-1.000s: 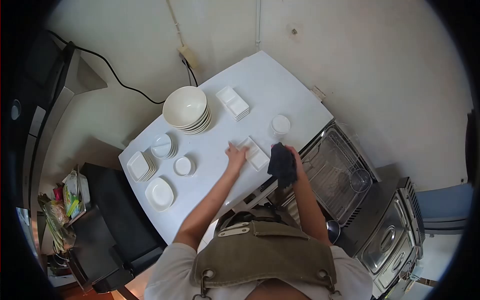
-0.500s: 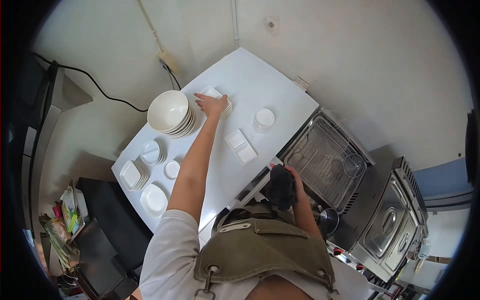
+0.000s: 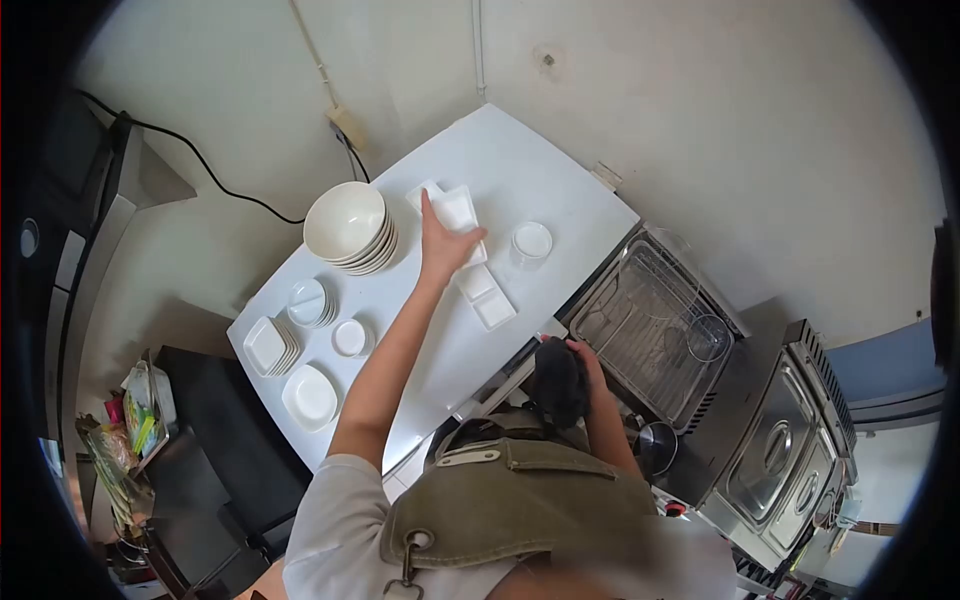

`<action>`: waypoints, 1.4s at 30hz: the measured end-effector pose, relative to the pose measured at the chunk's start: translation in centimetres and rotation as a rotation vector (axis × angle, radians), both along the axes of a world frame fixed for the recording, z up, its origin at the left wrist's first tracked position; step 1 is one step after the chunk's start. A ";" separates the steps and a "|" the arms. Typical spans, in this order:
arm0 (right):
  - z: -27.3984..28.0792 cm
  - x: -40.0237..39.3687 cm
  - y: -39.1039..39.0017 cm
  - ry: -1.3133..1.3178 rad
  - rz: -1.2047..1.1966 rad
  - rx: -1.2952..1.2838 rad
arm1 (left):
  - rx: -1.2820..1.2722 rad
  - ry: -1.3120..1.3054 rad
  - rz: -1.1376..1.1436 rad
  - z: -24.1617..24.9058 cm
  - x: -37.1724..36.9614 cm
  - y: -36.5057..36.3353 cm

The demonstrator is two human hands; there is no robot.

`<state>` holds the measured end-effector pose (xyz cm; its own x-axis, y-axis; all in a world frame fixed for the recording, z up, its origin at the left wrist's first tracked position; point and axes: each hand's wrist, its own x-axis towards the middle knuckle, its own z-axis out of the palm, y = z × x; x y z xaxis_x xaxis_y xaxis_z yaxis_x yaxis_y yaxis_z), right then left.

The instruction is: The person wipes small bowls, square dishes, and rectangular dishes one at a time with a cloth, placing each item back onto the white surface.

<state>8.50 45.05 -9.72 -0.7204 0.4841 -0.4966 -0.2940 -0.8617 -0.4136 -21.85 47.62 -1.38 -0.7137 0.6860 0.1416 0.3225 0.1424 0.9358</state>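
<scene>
My left hand (image 3: 446, 248) grips a white rectangular sauce dish (image 3: 459, 208) across its width, thumb on the near right edge and fingers on the far left edge. Behind it the corner of another white dish (image 3: 425, 190) shows. A white two-compartment dish (image 3: 491, 302) lies just nearer to me, its far end covered by the held dish. Close to my body, my right hand (image 3: 594, 375) is closed around a dark bundled thing, perhaps a cloth (image 3: 560, 384); most of its fingers are hidden.
On the white table (image 3: 540, 165) stand a stack of large bowls (image 3: 345, 222), round dishes (image 3: 308, 300), square dishes (image 3: 265, 346), a small round dish (image 3: 350, 338), a plate (image 3: 309, 398) and round cups (image 3: 532, 241). A wire-basket tray (image 3: 640, 320) and steel lidded pans (image 3: 770, 450) are at right.
My left hand has closed on a white rectangular dish from the stack and drawn it right and nearer, over the end of the two-compartment dish. My right hand has stayed in place.
</scene>
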 end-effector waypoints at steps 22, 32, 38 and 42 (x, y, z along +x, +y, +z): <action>2.4 -1.4 -1.9 0.164 0.111 -0.020 | 0.754 -1.647 -0.568 0.0 4.7 -15.4; 11.3 -5.0 -5.2 -0.247 0.091 0.899 | 0.509 -1.283 -0.420 -0.1 7.3 -15.5; 11.8 -8.7 -6.9 -0.327 0.082 1.951 | 0.442 -1.118 -0.331 2.7 9.3 -14.6; 13.1 -9.5 -7.2 -0.445 0.040 2.037 | 0.489 -1.115 -0.330 2.9 9.4 -14.0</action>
<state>-0.99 37.86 3.33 -0.7511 0.4322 0.4990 0.0737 0.8061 -0.5872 -12.48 33.64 1.53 -0.4137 0.9000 -0.1371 -0.7204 -0.2316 0.6537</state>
